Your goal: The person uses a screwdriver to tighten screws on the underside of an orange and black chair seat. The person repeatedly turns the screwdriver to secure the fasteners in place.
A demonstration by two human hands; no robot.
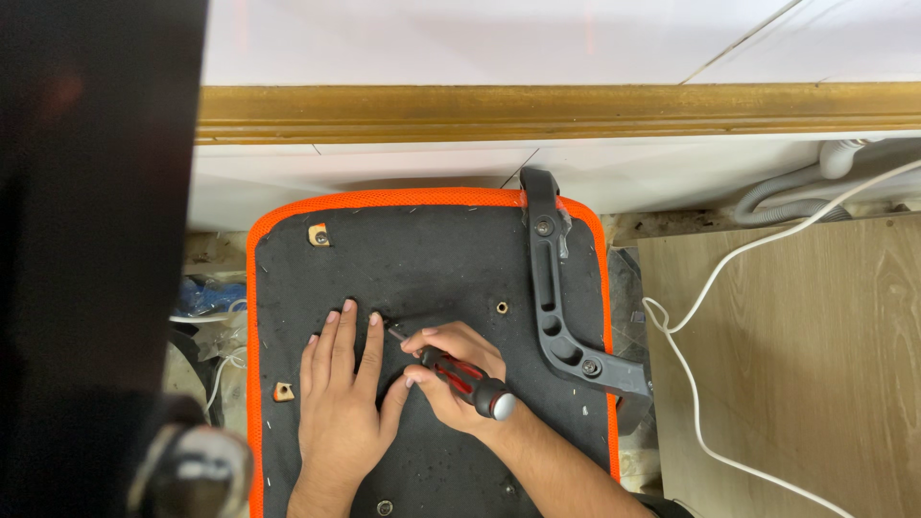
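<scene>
Head view is blocked along its whole left side by a dark blurred panel point(96, 240), and a blurred grey object point(197, 470) at the near left cannot be identified. The near end of the upturned seat base point(432, 249), black with an orange mesh border, is cut off by the frame edge, as are both forearms. The left hand point(341, 393) is laid flat on the black underside, fingers together and extended, clamped on nothing. The right hand point(451, 369) is closed around a red-and-black screwdriver point(470, 381); its tip is pressed to the fabric just beside the left fingertips point(372, 318), and the screw itself is too small to be made out. A black armrest bracket point(556, 297) is fixed along the right edge of the seat. Open fabric is left at the far side around a brass insert point(502, 308). To the right, a wooden board point(815, 384) is crossed by a white cable point(691, 384), and grey hoses point(796, 192) are seen beneath a wooden rail point(556, 112).
</scene>
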